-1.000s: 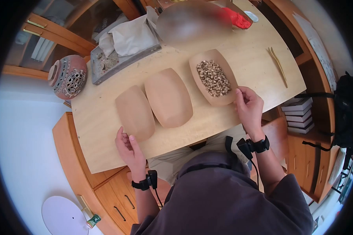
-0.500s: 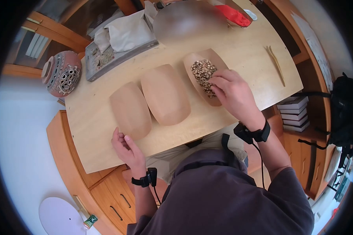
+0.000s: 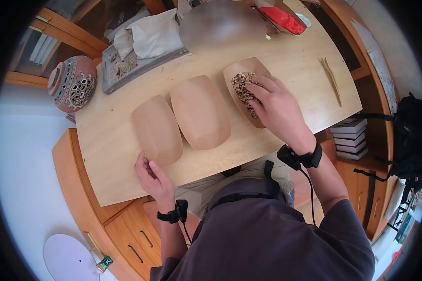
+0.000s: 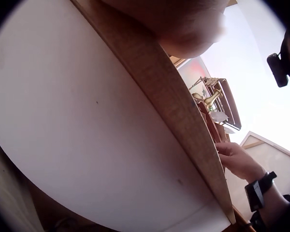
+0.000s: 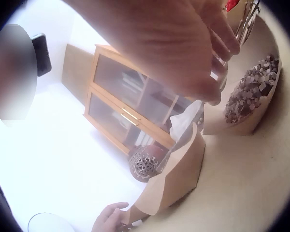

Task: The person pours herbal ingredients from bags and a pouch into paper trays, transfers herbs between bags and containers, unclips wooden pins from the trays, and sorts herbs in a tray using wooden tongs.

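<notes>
My right hand (image 3: pixel 282 108) is over a brown paper tray (image 3: pixel 234 70) that holds a heap of small, chopped brown-and-pale pieces (image 3: pixel 243 86). Its thumb and fingers are spread apart at the heap's right side, covering part of it. In the right wrist view the fingertips hover beside the heaped pieces (image 5: pixel 251 92). Two more brown paper trays, a middle one (image 3: pixel 200 112) and a left one (image 3: pixel 157 129), lie side by side with nothing in them. By the left tray's near end, my left hand (image 3: pixel 155 181) rests at the table edge, its fingers loosely bent and holding nothing.
At the back left stands a grey tray (image 3: pixel 122 83) with white cloth bags (image 3: pixel 157 37) and crumbs. A patterned clay pot (image 3: pixel 77 84) is left of the table. Wooden tongs (image 3: pixel 332 82) lie at the right, and a red bag (image 3: pixel 282 19) at the back.
My right hand moved from the right tray's rim to over the heap; its fingers, together half a second ago, are now spread. The left hand has stayed by the left tray.
</notes>
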`<action>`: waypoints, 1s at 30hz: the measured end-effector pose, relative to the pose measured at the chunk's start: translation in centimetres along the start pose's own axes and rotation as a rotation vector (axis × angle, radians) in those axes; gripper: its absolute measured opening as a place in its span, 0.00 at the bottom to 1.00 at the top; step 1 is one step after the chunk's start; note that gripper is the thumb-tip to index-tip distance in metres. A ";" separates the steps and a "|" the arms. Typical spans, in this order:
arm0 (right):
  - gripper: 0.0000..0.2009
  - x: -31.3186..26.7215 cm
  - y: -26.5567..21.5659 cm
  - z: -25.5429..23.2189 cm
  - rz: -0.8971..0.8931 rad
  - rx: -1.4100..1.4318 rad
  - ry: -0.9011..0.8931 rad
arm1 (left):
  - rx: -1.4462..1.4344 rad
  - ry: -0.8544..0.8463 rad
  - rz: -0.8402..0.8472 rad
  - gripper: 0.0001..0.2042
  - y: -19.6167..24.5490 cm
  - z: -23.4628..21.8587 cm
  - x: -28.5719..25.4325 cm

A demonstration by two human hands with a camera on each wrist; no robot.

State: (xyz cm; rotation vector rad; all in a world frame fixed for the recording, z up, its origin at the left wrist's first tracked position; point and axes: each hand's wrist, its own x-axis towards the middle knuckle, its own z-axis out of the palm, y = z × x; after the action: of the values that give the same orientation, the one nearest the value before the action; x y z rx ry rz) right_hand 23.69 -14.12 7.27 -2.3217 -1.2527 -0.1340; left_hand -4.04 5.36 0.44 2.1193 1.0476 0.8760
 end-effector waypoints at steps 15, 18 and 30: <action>0.27 0.3 0.4 3.1 0.022 -0.081 -0.069 | -0.031 0.078 0.081 0.15 -0.1 0.2 0.1; 0.27 -0.1 0.7 3.4 -0.021 -0.148 -0.101 | -0.043 0.076 0.087 0.15 -0.1 0.4 0.1; 0.19 -2.4 1.6 -1.1 0.300 0.035 0.354 | -0.060 0.060 0.074 0.16 -0.1 0.1 -0.1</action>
State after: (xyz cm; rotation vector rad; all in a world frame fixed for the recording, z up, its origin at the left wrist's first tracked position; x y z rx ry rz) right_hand 23.78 -17.13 6.88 -2.2977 -0.7225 -0.3959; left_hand -4.00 5.31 0.28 2.1048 0.9664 0.9997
